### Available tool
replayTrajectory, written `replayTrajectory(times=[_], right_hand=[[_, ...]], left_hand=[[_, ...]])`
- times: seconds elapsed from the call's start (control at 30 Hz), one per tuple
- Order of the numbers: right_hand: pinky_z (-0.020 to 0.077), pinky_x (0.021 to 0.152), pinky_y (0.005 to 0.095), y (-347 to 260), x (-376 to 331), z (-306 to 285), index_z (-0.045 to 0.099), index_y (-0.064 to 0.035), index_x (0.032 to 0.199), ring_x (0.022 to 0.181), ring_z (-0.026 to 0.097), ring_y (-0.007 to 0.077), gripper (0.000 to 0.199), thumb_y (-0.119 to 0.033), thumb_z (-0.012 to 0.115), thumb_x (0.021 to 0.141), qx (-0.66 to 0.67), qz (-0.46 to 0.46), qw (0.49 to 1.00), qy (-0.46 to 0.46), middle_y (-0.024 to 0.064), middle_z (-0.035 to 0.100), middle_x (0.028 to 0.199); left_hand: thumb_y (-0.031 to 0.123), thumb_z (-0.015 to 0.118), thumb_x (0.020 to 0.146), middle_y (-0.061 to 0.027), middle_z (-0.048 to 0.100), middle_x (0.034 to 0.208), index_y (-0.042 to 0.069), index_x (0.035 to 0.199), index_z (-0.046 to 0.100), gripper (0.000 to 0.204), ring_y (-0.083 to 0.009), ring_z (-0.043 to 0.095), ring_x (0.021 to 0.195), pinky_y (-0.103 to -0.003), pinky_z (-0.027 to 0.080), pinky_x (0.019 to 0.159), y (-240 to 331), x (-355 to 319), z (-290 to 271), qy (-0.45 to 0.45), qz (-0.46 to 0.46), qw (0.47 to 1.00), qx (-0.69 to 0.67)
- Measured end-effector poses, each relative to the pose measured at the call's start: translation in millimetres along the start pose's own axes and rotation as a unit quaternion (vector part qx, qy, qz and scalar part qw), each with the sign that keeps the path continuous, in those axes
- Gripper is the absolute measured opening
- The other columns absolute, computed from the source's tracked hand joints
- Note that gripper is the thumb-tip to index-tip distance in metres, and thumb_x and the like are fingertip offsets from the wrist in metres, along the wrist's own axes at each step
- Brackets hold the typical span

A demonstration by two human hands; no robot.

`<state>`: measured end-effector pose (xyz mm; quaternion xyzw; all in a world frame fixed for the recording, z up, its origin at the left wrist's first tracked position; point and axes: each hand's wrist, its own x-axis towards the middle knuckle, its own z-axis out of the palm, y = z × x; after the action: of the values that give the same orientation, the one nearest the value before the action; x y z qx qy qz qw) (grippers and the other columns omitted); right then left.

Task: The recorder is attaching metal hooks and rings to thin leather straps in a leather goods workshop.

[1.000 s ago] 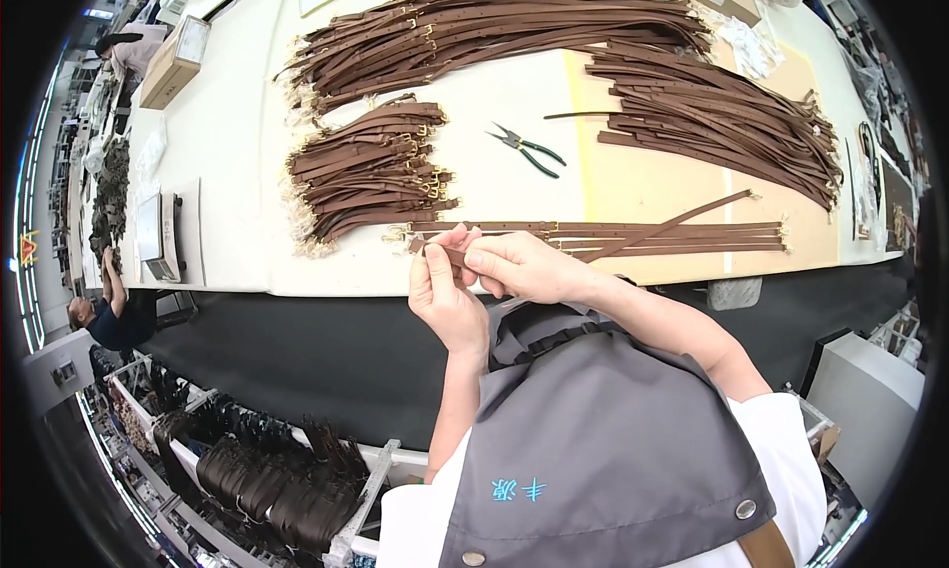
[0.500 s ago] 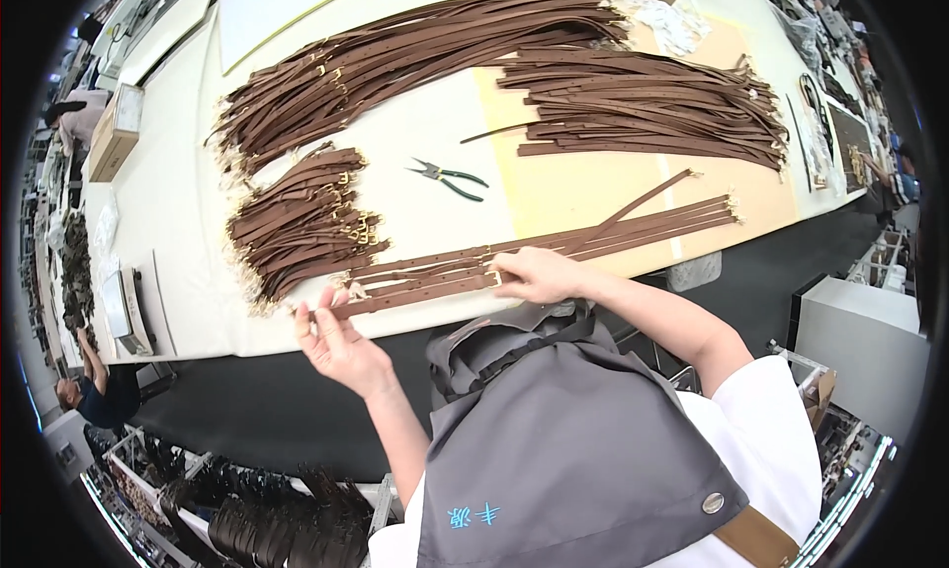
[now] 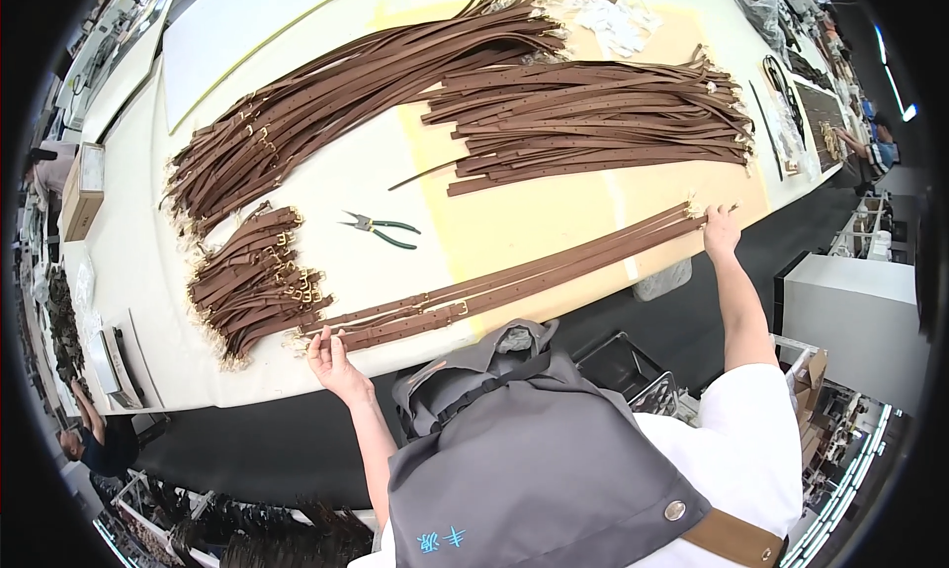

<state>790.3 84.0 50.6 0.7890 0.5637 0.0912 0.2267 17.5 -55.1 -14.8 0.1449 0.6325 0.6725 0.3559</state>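
Several long brown leather straps [image 3: 514,276] with small brass buckles lie stretched along the near edge of the white table [image 3: 297,64]. My left hand [image 3: 334,362] holds their buckle end at the left. My right hand [image 3: 722,230] is stretched far to the right and pinches the straps' other end near the table's edge. I wear a grey apron over a white shirt.
Green-handled pliers [image 3: 381,228] lie beyond the straps. A pile of short buckled straps [image 3: 252,281] sits left, and two large heaps of long straps [image 3: 346,93] [image 3: 593,113] lie farther back. A cardboard box [image 3: 81,187] stands far left. Another person [image 3: 99,439] works at lower left.
My hands have drawn apart along the straps: the left slid to the buckle end, the right ran out to the far right end, stretching the straps flat.
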Motion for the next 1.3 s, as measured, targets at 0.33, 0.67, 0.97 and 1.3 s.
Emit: replayTrajectory(times=[0.33, 0.67, 0.97, 1.3], right_hand=[[0.0503, 0.102, 0.0476, -56.1, 59.3, 40.5, 0.062, -0.0073, 0.128, 0.123, 0.060, 0.0383, 0.038, -0.008, 0.063, 0.090, 0.166, 0.072, 0.979, -0.088, 0.0207, 0.056, 0.135], [0.0447, 0.094, 0.0413, -252.6, 153.9, -51.8, 0.070, -0.0168, 0.108, 0.109, 0.058, 0.0265, 0.029, -0.023, 0.080, 0.082, 0.331, -0.245, 0.900, 0.139, 0.0034, 0.063, 0.107], [0.0450, 0.084, 0.0367, -251.5, 132.6, -45.6, 0.067, -0.0189, 0.093, 0.094, 0.061, 0.0185, 0.016, -0.027, 0.078, 0.085, 0.340, -0.289, 0.872, 0.200, -0.0028, 0.065, 0.090], [0.0506, 0.066, 0.0351, -361.8, -68.3, -163.8, 0.058, -0.0130, 0.088, 0.075, 0.066, 0.0233, 0.020, -0.022, 0.075, 0.083, 0.553, -0.489, 0.652, 0.170, 0.0026, 0.062, 0.080]], left_hand=[[-0.002, 0.061, 0.100, -0.0067, 0.066, 0.119, 0.008, 0.135, 0.054, 0.037, -0.0124, 0.062, 0.100, -0.023, 0.050, 0.080, -45.6, 10.4, -23.4, 0.045, -0.075, 0.993, 0.080], [0.000, 0.066, 0.096, 0.0048, 0.043, 0.089, 0.008, 0.142, 0.056, 0.048, -0.0072, 0.040, 0.075, -0.022, 0.037, 0.065, -36.1, 12.0, 7.0, 0.035, 0.003, 0.939, 0.343], [0.002, 0.060, 0.100, -0.0011, 0.056, 0.104, 0.001, 0.136, 0.056, 0.036, -0.0081, 0.054, 0.087, -0.024, 0.050, 0.074, -21.6, -2.4, 98.0, -0.061, -0.007, 0.972, 0.228], [0.034, 0.045, 0.113, -0.0176, 0.064, 0.128, 0.003, 0.131, 0.051, 0.036, -0.0296, 0.060, 0.127, -0.042, 0.051, 0.102, 43.7, -49.4, 251.2, -0.206, -0.187, 0.960, -0.029]])
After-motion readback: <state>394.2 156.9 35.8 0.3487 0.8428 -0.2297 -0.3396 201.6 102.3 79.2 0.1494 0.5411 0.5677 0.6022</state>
